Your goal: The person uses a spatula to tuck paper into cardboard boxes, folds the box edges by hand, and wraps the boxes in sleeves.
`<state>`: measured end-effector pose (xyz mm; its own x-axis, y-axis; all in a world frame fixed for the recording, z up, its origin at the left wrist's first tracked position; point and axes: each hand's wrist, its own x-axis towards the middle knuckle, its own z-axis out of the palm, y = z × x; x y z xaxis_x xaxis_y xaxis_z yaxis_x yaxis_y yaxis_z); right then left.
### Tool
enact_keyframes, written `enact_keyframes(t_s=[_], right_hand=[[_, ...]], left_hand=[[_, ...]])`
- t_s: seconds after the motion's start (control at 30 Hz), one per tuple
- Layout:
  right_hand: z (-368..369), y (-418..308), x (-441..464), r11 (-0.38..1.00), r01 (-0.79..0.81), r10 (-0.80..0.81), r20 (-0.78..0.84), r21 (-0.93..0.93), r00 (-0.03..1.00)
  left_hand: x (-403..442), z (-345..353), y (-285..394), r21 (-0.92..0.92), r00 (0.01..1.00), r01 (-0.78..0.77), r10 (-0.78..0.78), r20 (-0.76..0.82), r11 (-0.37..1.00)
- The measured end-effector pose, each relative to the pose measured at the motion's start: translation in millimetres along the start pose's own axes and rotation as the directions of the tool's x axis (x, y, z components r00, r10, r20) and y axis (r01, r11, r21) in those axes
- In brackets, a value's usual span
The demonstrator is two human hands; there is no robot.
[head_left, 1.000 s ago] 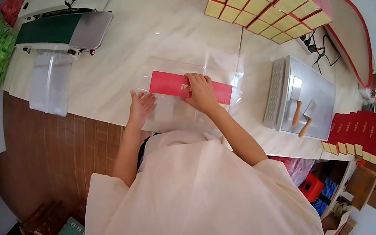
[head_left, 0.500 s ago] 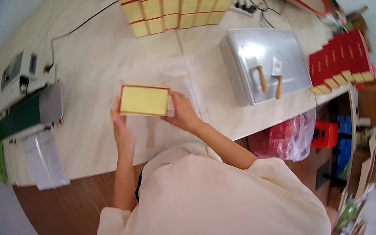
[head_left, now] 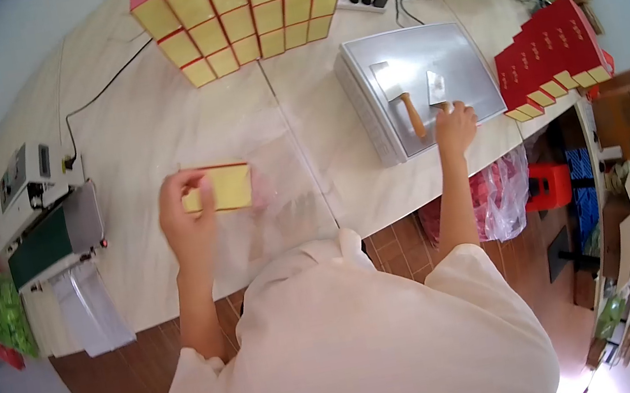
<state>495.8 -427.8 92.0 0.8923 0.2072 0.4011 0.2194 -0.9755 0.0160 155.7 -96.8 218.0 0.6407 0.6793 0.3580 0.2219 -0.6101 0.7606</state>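
Metal case (landmark): silver-grey [head_left: 461,47], box-shaped, with a smooth, reflective flat top; lies on the desk [head_left: 120,150].
Carton: rectangular block [head_left: 234,187], yellow face up, red edging; located left of the metal case, directly beneath and against the fingers of the left hand.
Left hand: positioned [head_left: 189,217] left of the metal case; fingers curled and thumb opposed, closed about the carton's left end.
Right hand: positioned [head_left: 455,130] over the near edge of the metal case; fingers bent at the handle of the right scraper. Grip closure cannot be determined.
Right scraper: flat metal blade [head_left: 436,84], on top of the metal case; handle mostly covered.
Left scraper: metal blade, rounded wooden handle [head_left: 413,115]; on top of the metal case.
Film: thin, transparent, wrinkled sheet [head_left: 295,200], left of the metal case.
Desk surface: pale, marble-like veining.
Carton stack: yellow-ended blocks [head_left: 236,22], beyond and left of the metal case.
Red boxes: stepped row [head_left: 556,44], right of the metal case.
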Motion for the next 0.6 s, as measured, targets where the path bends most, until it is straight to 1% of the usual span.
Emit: enact_keyframes(t_s=[0.07,0.1,0.17,0.2,0.23,0.27,0.3,0.33,0.37,0.4,0.43,0.47,0.5,0.53,0.57,0.6], right_hand=[[-5.2,2.2,-3.5,0.988,-0.110,0.124,0.131,-0.106,0.984],[7.1,8.5,-1.9,0.992,-0.088,0.101,0.144,-0.095,0.984],[34.1,21.4,-1.1,0.983,-0.182,0.185,0.289,-0.036,0.939],[34.3,21.4,-2.4,0.979,-0.201,0.196,0.279,-0.012,0.940],[22.7,17.3,-3.0,0.981,-0.193,0.188,0.284,-0.011,0.940],[8.9,14.1,-2.1,0.971,-0.228,0.206,0.242,0.066,0.948],[-4.6,9.1,-2.7,0.956,-0.257,0.225,0.202,0.144,0.953],[-16.5,3.4,-7.1,0.933,-0.235,0.212,0.110,0.274,0.971],[-30.8,-3.6,-11.6,0.934,-0.230,0.206,0.114,0.273,0.972],[-49.1,-14.1,-15.9,0.867,-0.214,0.164,0.149,0.451,0.975],[-59.5,-23.1,-22.1,0.765,-0.201,0.118,0.174,0.612,0.978],[-60.9,-29.3,-29.3,0.718,-0.105,0.020,0.130,0.688,0.991],[-63.0,-36.2,-37.1,0.658,-0.010,-0.074,0.077,0.753,0.994],[-86.2,-52.4,-44.0,0.668,-0.083,-0.117,0.215,0.739,0.970],[-103.9,-66.4,-49.4,0.675,-0.016,-0.208,0.211,0.738,0.955],[-110.0,-75.0,-56.8,0.634,0.006,-0.269,0.214,0.773,0.939]], left_hand=[[2.7,10.5,9.0,0.109,0.995,0.003,-0.014,0.100,0.994],[2.9,13.0,13.2,0.126,0.995,0.022,-0.034,0.089,0.992],[3.0,16.1,19.3,0.198,0.985,0.004,-0.037,0.166,0.980],[2.3,16.6,19.1,0.207,0.985,0.014,-0.049,0.163,0.978],[1.9,17.5,18.7,0.254,0.980,0.020,-0.069,0.184,0.967],[2.0,19.1,18.3,0.299,0.975,0.023,-0.087,0.203,0.954],[1.1,20.8,16.5,0.302,0.976,0.033,-0.096,0.196,0.953],[-1.2,22.9,13.8,0.346,0.981,-0.059,-0.010,0.195,0.937],[-3.4,24.9,12.0,0.387,0.977,-0.153,0.079,0.200,0.909],[-5.5,27.1,11.9,0.387,0.977,-0.148,0.074,0.200,0.910],[-7.3,30.2,12.8,0.397,0.971,-0.180,0.099,0.215,0.900],[-8.5,32.9,14.2,0.406,0.964,-0.214,0.126,0.232,0.889],[-9.5,34.7,17.1,0.402,0.964,-0.213,0.125,0.233,0.891],[-10.7,35.5,20.7,0.367,0.968,-0.201,0.128,0.215,0.908],[-11.2,35.7,23.3,0.333,0.972,-0.189,0.128,0.198,0.924],[-10.8,35.7,24.6,0.332,0.972,-0.185,0.124,0.198,0.925]])
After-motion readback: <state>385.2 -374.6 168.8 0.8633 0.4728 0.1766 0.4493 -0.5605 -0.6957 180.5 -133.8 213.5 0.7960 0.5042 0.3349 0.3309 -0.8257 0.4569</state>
